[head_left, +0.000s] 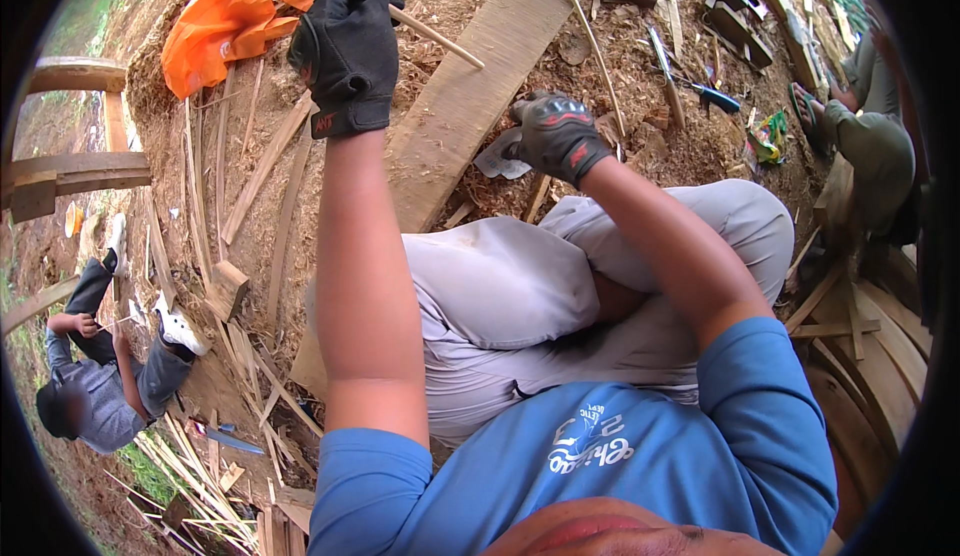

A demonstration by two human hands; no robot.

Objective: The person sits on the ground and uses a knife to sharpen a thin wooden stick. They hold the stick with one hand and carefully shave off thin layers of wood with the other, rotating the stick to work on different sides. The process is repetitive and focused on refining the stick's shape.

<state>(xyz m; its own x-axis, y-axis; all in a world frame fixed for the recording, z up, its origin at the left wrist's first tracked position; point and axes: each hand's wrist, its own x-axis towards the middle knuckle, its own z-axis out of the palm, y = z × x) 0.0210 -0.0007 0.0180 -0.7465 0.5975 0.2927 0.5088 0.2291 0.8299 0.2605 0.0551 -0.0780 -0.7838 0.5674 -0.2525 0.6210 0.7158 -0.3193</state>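
Note:
My left hand (348,56), in a black glove, is raised at the upper left, its fingers closed round a thin wooden stick (440,43). The stick slants down to the right, and its far end lies over a wide wooden plank (450,126). My right hand (560,134), in a dark glove with red marks, is beside the plank's right edge, above my bent leg. Its fingers are curled, and what they hold, if anything, is hidden. Just below those fingers shows a flat grey-white piece (500,159) that I cannot name.
An orange bag (222,31) lies left of my left hand. Knives (715,98) and wood offcuts lie among shavings at the right. A seated person (100,376) handles a thin strip at the lower left, near a saw-like blade (232,440). Another person's leg (870,151) is at far right.

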